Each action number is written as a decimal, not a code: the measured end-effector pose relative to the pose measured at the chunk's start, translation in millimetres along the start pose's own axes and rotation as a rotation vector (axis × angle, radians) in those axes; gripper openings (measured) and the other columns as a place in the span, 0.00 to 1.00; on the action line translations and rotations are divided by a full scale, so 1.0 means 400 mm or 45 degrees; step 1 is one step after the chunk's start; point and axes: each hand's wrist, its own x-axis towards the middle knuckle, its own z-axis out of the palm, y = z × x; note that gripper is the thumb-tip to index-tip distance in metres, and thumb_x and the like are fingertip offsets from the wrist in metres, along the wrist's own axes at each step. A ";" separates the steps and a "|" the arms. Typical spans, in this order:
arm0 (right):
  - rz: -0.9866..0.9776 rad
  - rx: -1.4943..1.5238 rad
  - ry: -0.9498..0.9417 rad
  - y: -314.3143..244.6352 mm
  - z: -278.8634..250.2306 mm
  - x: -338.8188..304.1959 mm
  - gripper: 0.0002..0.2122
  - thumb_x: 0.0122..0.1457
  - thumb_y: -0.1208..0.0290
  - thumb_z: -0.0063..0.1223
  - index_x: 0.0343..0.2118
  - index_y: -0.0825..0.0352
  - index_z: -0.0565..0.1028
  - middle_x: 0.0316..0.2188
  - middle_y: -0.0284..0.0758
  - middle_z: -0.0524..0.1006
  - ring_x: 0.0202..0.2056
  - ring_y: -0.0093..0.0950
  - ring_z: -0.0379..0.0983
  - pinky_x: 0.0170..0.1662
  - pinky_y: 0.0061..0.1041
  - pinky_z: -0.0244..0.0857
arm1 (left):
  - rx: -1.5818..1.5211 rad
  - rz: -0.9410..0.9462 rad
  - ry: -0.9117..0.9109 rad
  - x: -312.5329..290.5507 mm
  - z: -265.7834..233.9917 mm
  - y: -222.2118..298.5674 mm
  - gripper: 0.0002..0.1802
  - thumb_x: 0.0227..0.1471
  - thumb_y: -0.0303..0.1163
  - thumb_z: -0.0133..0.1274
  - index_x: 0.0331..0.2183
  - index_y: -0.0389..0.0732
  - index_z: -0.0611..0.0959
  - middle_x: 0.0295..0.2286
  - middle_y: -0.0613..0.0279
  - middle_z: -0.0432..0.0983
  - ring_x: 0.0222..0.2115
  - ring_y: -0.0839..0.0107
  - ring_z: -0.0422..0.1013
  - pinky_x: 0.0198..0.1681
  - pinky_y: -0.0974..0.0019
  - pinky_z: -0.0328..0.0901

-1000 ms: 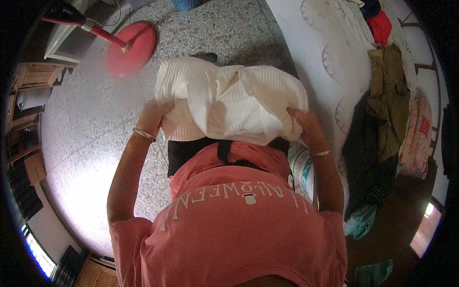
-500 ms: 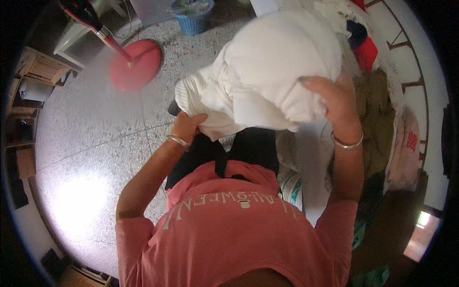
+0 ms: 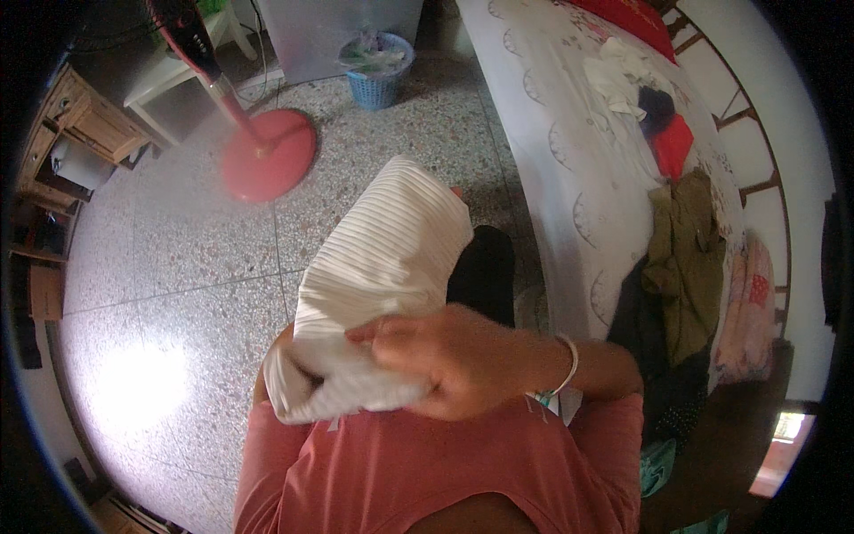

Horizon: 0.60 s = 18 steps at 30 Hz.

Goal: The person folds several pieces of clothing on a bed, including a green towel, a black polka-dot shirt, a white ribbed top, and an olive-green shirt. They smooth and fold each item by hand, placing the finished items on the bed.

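A white ribbed knit garment (image 3: 382, 240) hangs in front of my body, drawn over my left forearm like a sleeve. My left hand is almost wholly covered by the cloth; only a sliver of skin shows past its far right edge, so its fingers cannot be read. Across my body reaches my right hand (image 3: 445, 360), a bangle on its wrist. Its fingers are curled closed on the near part of the garment, beside a gathered opening in the fabric.
On the right stands a bed (image 3: 569, 178) with a white patterned sheet. An olive garment (image 3: 685, 267), a red cloth (image 3: 673, 145) and other clothes lie on it. A pink-based stand fan (image 3: 271, 160) and a blue basket (image 3: 374, 87) stand on the speckled floor.
The white garment has come down and nearer my body, now stretched over my left arm rather than bunched between both hands. My right hand has moved left and closer to my chest.
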 end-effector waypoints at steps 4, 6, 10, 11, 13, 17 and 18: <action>0.421 -0.028 0.407 0.077 -0.114 0.010 0.14 0.46 0.70 0.56 0.35 0.71 0.73 0.29 0.41 0.76 0.32 0.28 0.74 0.36 0.28 0.67 | 0.017 0.057 -0.070 0.105 0.100 0.039 0.19 0.49 0.31 0.52 0.44 0.34 0.74 0.37 0.55 0.74 0.38 0.65 0.72 0.37 0.63 0.68; 0.624 -0.111 0.713 0.154 -0.133 -0.008 0.15 0.47 0.68 0.57 0.35 0.72 0.72 0.29 0.43 0.76 0.32 0.32 0.73 0.36 0.30 0.66 | 0.022 0.074 -0.113 0.157 0.153 0.055 0.19 0.50 0.31 0.52 0.44 0.35 0.73 0.38 0.55 0.74 0.38 0.65 0.71 0.37 0.62 0.68; 0.571 -0.640 0.748 0.262 -0.123 -0.089 0.21 0.46 0.64 0.61 0.39 0.74 0.72 0.35 0.46 0.74 0.40 0.31 0.71 0.44 0.32 0.64 | 0.059 0.064 -0.159 0.198 0.183 0.071 0.20 0.51 0.33 0.52 0.45 0.35 0.72 0.40 0.55 0.73 0.39 0.64 0.71 0.38 0.62 0.68; 0.629 -0.333 0.796 0.299 -0.091 -0.112 0.23 0.45 0.63 0.62 0.40 0.75 0.71 0.36 0.44 0.75 0.40 0.30 0.71 0.44 0.30 0.65 | 0.081 0.042 -0.194 0.203 0.190 0.072 0.21 0.51 0.33 0.51 0.46 0.35 0.72 0.40 0.54 0.72 0.40 0.64 0.71 0.39 0.62 0.68; 0.650 0.318 0.706 0.310 -0.065 -0.124 0.26 0.45 0.62 0.63 0.43 0.75 0.71 0.36 0.41 0.76 0.39 0.29 0.72 0.44 0.27 0.65 | 0.120 0.019 -0.227 0.202 0.174 0.081 0.21 0.51 0.34 0.51 0.46 0.35 0.71 0.41 0.54 0.72 0.40 0.64 0.70 0.39 0.61 0.68; 0.742 0.809 0.536 0.277 -0.102 -0.167 0.23 0.46 0.64 0.63 0.42 0.75 0.73 0.35 0.38 0.77 0.36 0.26 0.74 0.41 0.24 0.68 | 0.229 -0.078 -0.338 0.198 0.146 0.096 0.22 0.52 0.35 0.51 0.48 0.36 0.70 0.42 0.54 0.71 0.41 0.63 0.69 0.40 0.61 0.67; 0.698 0.865 0.595 0.295 -0.100 -0.175 0.23 0.47 0.64 0.63 0.42 0.75 0.73 0.35 0.38 0.78 0.36 0.25 0.74 0.40 0.24 0.68 | 0.268 -0.111 -0.372 0.200 0.148 0.104 0.23 0.52 0.36 0.51 0.48 0.36 0.70 0.43 0.54 0.71 0.42 0.63 0.69 0.41 0.61 0.67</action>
